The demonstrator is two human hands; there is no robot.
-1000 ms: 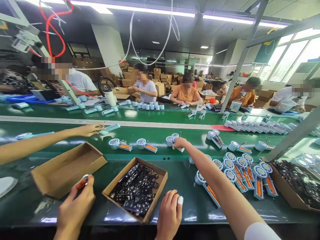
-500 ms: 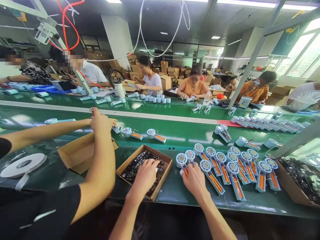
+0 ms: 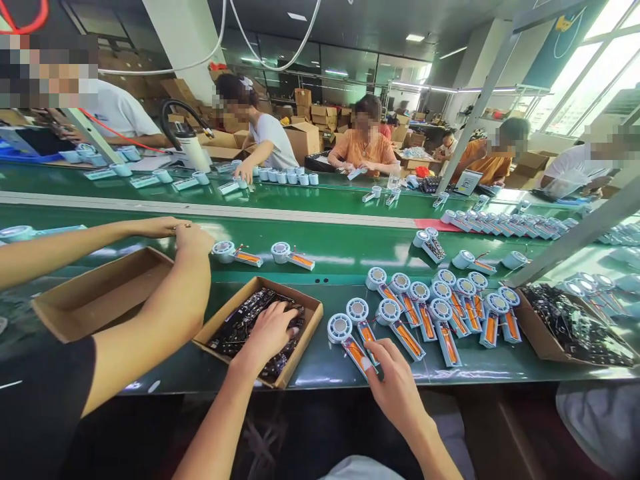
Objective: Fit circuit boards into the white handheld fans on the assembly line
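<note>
Under both your hands spreads the glossy green bench (image 3: 345, 297). The shallow cardboard box (image 3: 303, 347) stands around your left hand (image 3: 273, 328), whose fingers splay over the black circuit boards (image 3: 235, 327); their undersides are hidden, so I cannot tell whether they pinch one. Your right hand (image 3: 393, 370) curls at the near handle end of a pale-blue fan housing (image 3: 349, 340) — whether thumb and forefinger close on it, I cannot tell.

A co-worker's forearm (image 3: 177, 287) is just beside the box's left side; a bump there could skew it under your fingers. Housings crowd beyond and right of your right hand, so dragging one might shift its neighbours. The boards are heaped loosely — lifting one could bring up another.

The box looks matte and thin-walled, the housings smooth plastic with round, vented heads and narrow, orange-filled handles, the boards flat and stiff.
</note>
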